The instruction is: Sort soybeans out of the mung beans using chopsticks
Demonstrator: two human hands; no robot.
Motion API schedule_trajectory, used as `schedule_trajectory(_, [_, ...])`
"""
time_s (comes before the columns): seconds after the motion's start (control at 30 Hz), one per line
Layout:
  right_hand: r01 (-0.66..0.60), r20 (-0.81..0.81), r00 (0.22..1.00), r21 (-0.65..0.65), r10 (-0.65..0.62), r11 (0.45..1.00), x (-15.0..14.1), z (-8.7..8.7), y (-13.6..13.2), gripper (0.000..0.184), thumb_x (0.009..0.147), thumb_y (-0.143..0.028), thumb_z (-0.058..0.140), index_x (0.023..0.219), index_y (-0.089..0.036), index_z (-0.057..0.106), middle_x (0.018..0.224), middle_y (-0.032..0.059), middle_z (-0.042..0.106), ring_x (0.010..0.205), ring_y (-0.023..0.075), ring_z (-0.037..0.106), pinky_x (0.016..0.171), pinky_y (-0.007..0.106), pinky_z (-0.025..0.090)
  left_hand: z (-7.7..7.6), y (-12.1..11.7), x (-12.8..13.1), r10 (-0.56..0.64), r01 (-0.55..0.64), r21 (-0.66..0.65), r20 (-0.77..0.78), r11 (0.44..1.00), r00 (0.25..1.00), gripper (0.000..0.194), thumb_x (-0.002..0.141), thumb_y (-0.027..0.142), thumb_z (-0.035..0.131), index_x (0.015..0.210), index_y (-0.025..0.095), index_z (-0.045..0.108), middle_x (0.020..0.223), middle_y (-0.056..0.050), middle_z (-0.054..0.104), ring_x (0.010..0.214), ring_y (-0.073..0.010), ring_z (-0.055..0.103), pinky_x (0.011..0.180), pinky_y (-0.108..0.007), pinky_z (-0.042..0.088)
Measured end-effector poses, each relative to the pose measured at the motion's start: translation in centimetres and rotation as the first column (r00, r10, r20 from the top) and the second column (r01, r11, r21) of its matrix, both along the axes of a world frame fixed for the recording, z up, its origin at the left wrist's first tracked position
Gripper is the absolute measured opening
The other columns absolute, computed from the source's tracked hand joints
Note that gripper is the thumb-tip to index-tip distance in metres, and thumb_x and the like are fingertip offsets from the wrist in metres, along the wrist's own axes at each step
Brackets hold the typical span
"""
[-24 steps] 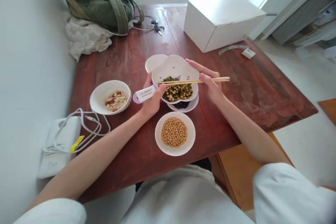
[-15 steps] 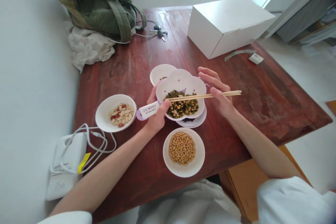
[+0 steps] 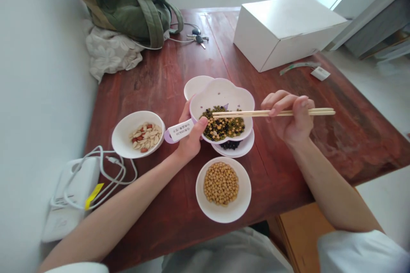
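Loose, pale grey-white top (image 3: 224, 252) with soft creases, short white left sleeve (image 3: 77, 268) and matching right sleeve (image 3: 361, 251); the left hand (image 3: 191, 141) and right hand (image 3: 293, 119) are bare.

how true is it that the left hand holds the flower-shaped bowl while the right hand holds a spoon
Not a spoon: the head view shows the right hand holding chopsticks. The left hand does hold the flower-shaped bowl.
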State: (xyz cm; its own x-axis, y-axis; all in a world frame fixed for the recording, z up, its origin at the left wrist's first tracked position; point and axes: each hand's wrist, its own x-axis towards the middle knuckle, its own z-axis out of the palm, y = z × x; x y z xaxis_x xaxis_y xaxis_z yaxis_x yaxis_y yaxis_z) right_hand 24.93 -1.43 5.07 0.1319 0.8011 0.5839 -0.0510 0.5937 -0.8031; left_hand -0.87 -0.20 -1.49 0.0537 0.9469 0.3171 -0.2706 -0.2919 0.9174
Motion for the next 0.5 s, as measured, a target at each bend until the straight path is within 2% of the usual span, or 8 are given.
schedule_trajectory(0.13, [-0.162,-0.015,0.987,-0.085,0.162,0.983,0.5,0.3,-0.1,0.069,0.109,-0.075,0.048,0.080,-0.031,0.091,0.071,0.0098,0.073,0.051,0.0232,0.060,0.047,0.046,0.055,0.7,-0.2,0.2,0.014,-0.014,0.049,-0.002,0.999,1.000,0.052,0.100,0.058,0.077,0.142,0.029,0.071,0.114,-0.008,0.081,0.120,-0.0327,0.076,0.108,-0.047,0.060])
schedule_trajectory(0.23, [-0.221,-0.022,0.975,-0.088,0.220,0.971,0.7,0.4,-0.1,0.078,0.107,-0.082,0.043,0.077,-0.027,0.091,0.067,0.0102,0.072,0.048,0.0216,0.059,0.047,0.045,0.056,0.9,-0.3,0.4,0.032,-0.032,0.048,-0.004,0.998,0.999,0.055,0.098,0.063,0.078,0.141,0.030,0.071,0.111,-0.007,0.080,0.115,-0.0321,0.077,0.098,-0.044,0.062])
schedule_trajectory(0.33, [-0.220,-0.025,0.976,-0.063,0.218,0.974,0.8,0.4,-0.1,0.076,0.105,-0.084,0.048,0.075,-0.027,0.089,0.066,0.0095,0.072,0.048,0.0202,0.059,0.045,0.042,0.055,0.5,-0.2,0.7,0.000,0.001,-0.020,0.024,1.000,1.000,0.063,0.094,0.070,0.081,0.142,0.031,0.069,0.102,-0.006,0.079,0.091,-0.0275,0.079,0.080,-0.040,0.063])
schedule_trajectory(0.4, [-0.223,-0.037,0.975,-0.060,0.221,0.973,0.7,0.3,0.1,0.072,0.105,-0.082,0.052,0.075,-0.027,0.089,0.067,0.0091,0.073,0.048,0.0194,0.060,0.039,0.039,0.050,0.1,-0.1,0.7,-0.027,0.030,-0.052,0.060,0.998,0.998,0.066,0.093,0.072,0.082,0.140,0.029,0.069,0.093,-0.004,0.077,0.082,-0.0244,0.078,0.074,-0.037,0.063])
schedule_trajectory(0.5, [-0.223,-0.062,0.974,-0.081,0.219,0.971,0.5,-0.1,0.5,0.066,0.103,-0.080,0.060,0.073,-0.029,0.087,0.066,0.0065,0.070,0.047,0.0181,0.058,0.035,0.036,0.044,-0.6,0.2,0.7,-0.046,0.056,-0.086,0.112,0.995,0.993,0.057,0.093,0.072,0.083,0.124,0.026,0.074,0.085,-0.002,0.073,0.069,-0.0186,0.073,0.057,-0.029,0.057])
